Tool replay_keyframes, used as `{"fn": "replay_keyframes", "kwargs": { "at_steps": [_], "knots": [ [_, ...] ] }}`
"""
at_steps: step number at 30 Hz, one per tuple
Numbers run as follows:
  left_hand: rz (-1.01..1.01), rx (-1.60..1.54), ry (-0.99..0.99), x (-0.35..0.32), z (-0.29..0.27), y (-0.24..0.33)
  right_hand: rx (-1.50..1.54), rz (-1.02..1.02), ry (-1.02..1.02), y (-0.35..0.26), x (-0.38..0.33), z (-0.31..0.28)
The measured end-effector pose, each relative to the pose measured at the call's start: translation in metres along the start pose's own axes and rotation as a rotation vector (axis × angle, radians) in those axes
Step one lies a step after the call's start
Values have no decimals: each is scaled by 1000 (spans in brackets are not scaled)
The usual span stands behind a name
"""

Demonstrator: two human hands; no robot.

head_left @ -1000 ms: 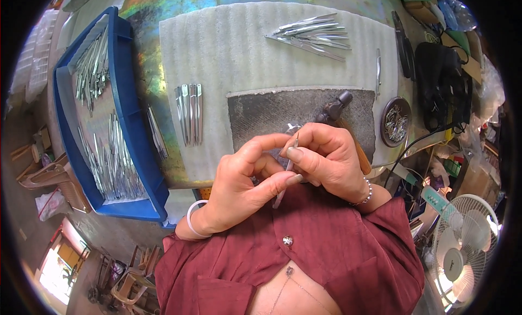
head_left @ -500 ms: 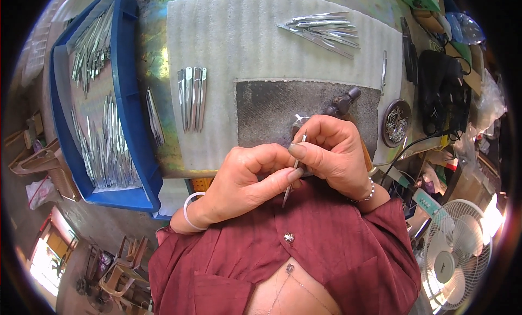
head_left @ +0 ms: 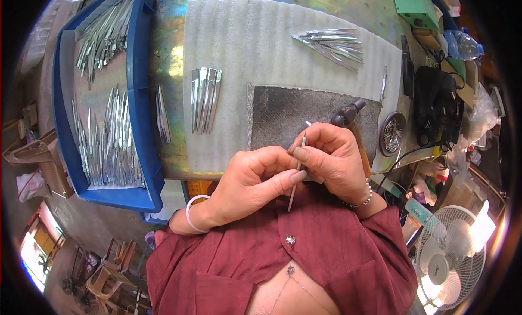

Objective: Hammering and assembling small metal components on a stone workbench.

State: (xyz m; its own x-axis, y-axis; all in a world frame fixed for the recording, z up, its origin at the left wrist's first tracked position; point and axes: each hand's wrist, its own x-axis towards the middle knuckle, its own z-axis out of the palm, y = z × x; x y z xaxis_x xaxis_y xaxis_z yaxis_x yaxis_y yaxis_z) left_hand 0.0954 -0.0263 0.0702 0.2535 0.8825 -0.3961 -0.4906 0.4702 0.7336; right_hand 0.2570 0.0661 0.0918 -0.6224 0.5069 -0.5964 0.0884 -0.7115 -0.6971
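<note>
Close to my body, both hands pinch one slim, tapered metal strip (head_left: 292,198), its narrow lower end sticking out below the fingers. My left hand (head_left: 253,179) grips it between thumb and fingers. My right hand (head_left: 331,152) is closed on its upper part, a short tip showing above the thumb. Another small shiny part just beyond the right fingers is mostly hidden. Beside the right hand, a hammer (head_left: 348,113) with a wooden handle lies on a dark rough mat (head_left: 288,105). Several flat metal strips (head_left: 205,100) are lined up left of the mat.
White foam sheeting (head_left: 244,37) covers the table and bears a fanned pile of metal strips (head_left: 334,45). A blue tray (head_left: 142,70) at left holds many more. On the right are a round dish (head_left: 403,124) of small metal parts, a black cable (head_left: 416,149) and a fan (head_left: 451,260).
The whole view has shifted slightly, with the table contents appearing a little lower and further right. Both hands keep their pinch on the metal strip, which stands a little differently.
</note>
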Motion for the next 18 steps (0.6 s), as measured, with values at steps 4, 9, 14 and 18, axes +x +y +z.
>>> {"fn": "replay_keyframes", "kwargs": {
  "at_steps": [4,9,14,18],
  "knots": [
    [84,-52,6,-2,-1,-4,-82,-109,-40,-2,0,9],
    [153,17,41,-7,-1,-5,-160,-194,-56,3,3,11],
    [138,-54,58,-6,3,3,-46,-163,-58,4,3,14],
    [124,-39,69,-6,5,5,-19,-156,-104,3,3,11]
  ]
}}
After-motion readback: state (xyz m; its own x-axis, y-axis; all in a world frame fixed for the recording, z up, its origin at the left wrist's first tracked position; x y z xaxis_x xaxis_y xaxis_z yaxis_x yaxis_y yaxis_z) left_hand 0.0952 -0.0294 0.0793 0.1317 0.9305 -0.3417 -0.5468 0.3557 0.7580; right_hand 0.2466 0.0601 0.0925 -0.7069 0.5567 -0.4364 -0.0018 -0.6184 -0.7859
